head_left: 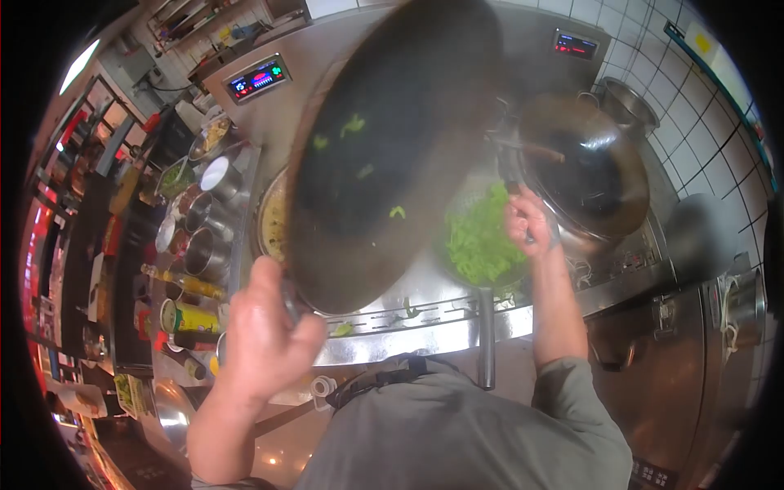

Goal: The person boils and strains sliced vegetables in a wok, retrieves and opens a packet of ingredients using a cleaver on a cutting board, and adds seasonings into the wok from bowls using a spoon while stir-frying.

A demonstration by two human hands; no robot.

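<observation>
My left hand (273,327) is closed on the handle of a large dark wok (384,163), which is raised and steeply tilted. A few green leaf pieces cling to the wok's inner face. To the right of the wok, bright green leafy vegetables (483,237) lie in a round strainer or pan, whose long handle (486,339) points towards me. My right hand (529,219) is closed beside the greens, around a handle that is mostly hidden by the fingers. Loose leaves (343,329) lie on the slotted metal edge below the wok.
A second wok (588,175) stands on the right, with a metal pot (629,104) behind it. Metal containers (204,251), a yellow-green can (192,317) and a bottle (196,283) stand at the left. Two control panels (259,78) are at the back.
</observation>
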